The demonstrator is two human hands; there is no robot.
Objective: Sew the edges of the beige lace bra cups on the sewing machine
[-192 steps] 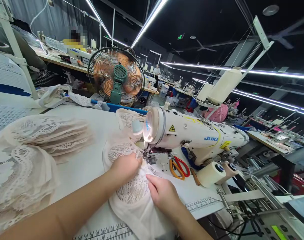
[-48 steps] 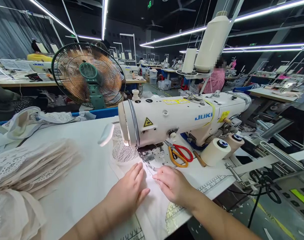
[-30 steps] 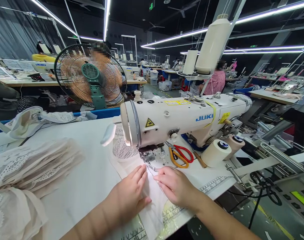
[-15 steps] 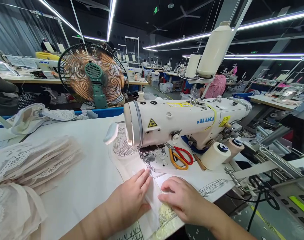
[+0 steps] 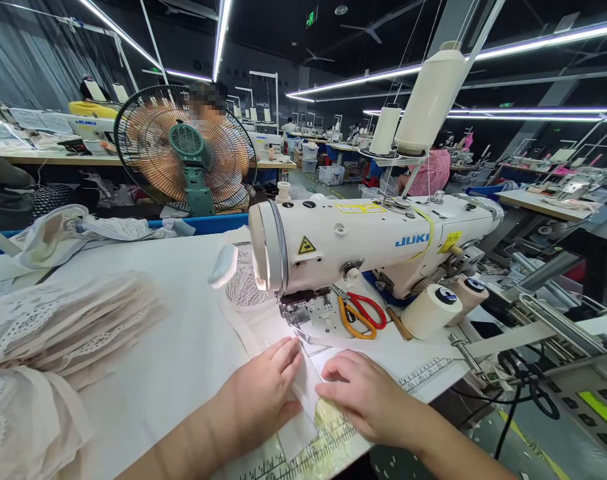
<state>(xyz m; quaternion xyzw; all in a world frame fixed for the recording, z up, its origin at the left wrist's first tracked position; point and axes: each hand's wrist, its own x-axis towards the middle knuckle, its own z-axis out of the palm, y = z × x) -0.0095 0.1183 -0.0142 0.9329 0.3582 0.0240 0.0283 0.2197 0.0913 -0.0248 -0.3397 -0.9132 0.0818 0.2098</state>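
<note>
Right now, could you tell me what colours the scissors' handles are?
One red, one orange: the scissors, in the head view.

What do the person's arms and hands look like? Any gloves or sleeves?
No gloves and no sleeves in view. The left hand and the right hand are bare, and both forearms are bare as far as the picture shows. I see no rings, watch or bracelet, and the fingernails look short and plain.
</note>
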